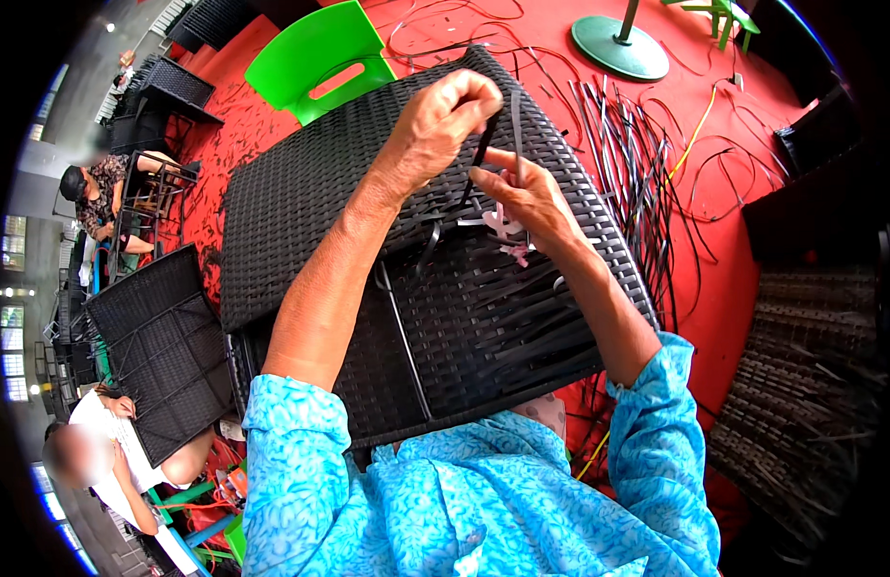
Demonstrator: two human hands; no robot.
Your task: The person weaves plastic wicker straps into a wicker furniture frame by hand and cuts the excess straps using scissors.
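Observation:
A black woven wicker furniture piece [301,221] lies across my lap, with a metal bar [404,332] crossing its recessed part. Above its far half, my left hand [433,130] is closed, its fingers pinching a flat black strip [480,159] that hangs toward the weave. Just to the right and lower, my right hand [532,202] has its fingertips pinched together at a greyish strip [517,125] standing up from them. Beside that palm, on the weave, rests a small white-and-pink object [503,226], partly covered and unclear in kind. Loose black strip ends [532,332] fan out under my right forearm.
A bundle of long black strips [637,183] lies on the red floor [710,221] at right. Beyond the wicker stand a green chair [320,58] and a round green base [620,48]. At left, two people [103,197] sit by other wicker pieces; woven panels [801,365] stand at right.

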